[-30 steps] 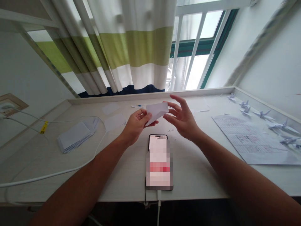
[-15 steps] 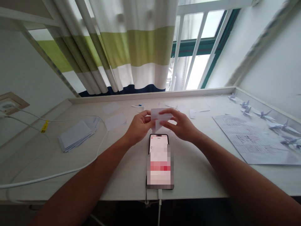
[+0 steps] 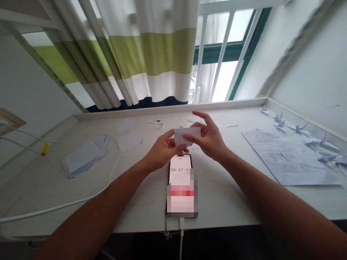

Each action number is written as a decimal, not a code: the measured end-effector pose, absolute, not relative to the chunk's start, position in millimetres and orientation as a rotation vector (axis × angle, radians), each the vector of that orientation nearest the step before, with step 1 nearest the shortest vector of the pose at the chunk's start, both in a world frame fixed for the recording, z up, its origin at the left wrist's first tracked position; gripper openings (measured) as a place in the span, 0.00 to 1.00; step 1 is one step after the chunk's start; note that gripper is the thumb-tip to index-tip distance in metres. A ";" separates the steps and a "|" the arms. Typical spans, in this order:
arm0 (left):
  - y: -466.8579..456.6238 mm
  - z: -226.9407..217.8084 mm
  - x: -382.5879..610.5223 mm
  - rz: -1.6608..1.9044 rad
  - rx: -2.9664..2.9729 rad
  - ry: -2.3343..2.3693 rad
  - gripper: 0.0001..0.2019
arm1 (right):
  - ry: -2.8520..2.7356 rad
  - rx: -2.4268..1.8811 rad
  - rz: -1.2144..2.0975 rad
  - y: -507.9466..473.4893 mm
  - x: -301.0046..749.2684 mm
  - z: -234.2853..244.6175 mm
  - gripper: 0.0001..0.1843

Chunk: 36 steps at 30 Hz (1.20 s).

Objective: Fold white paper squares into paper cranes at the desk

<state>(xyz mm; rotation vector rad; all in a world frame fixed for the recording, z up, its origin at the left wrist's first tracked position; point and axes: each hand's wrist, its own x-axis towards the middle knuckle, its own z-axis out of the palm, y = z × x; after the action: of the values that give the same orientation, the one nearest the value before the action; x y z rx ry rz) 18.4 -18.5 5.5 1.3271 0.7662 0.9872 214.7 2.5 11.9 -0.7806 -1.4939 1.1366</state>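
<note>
A small white sheet of paper, roughly rectangular, is held up between both hands above the far end of a phone. My left hand grips its left and lower edge, with the thumb on the near face. My right hand pinches the right part, thumb on the front and index finger raised clear of the sheet; its other fingers are partly behind the paper. Just below lies the phone, its screen lit with a running timer and partly blurred out. A white cable is plugged into its near end.
A stack of white paper and loose sheets lie to the left, near a looping white cord. On the right are a printed sheet and several folded paper cranes. Paper scraps lie toward the back.
The paper has gone from showing a loose lower flap to a flatter rectangle. My right index finger has lifted off it. The view has shifted slightly.
</note>
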 end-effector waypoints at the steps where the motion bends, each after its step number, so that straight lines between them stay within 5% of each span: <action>1: -18.0 4.9 18.5 1.016 1.317 0.774 0.25 | -1.483 -0.777 1.162 2.9 215.0 12.4 0.46; 9: -11.8 5.6 13.1 1.132 1.179 0.768 0.31 | -1.557 -0.625 1.296 4.4 216.3 13.9 0.26; 13: -12.9 11.1 12.1 1.086 1.163 0.746 0.26 | -1.551 -0.602 1.266 5.0 214.9 13.8 0.19; 21: -11.8 14.1 8.6 1.054 1.240 0.807 0.23 | -1.467 -0.640 1.331 5.7 218.4 15.7 0.26; 26: -12.9 13.0 10.9 1.081 1.280 0.815 0.30 | -1.448 -0.606 1.401 5.7 218.1 14.9 0.30; 36: -16.6 14.7 15.0 0.998 1.314 0.808 0.26 | -1.394 -0.623 1.363 4.1 209.5 12.6 0.25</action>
<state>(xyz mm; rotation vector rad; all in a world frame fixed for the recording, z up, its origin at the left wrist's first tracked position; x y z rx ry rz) 15.0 -16.6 14.7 1.3137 0.8076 0.9977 209.5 4.1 12.6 -0.6225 -1.3940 1.3630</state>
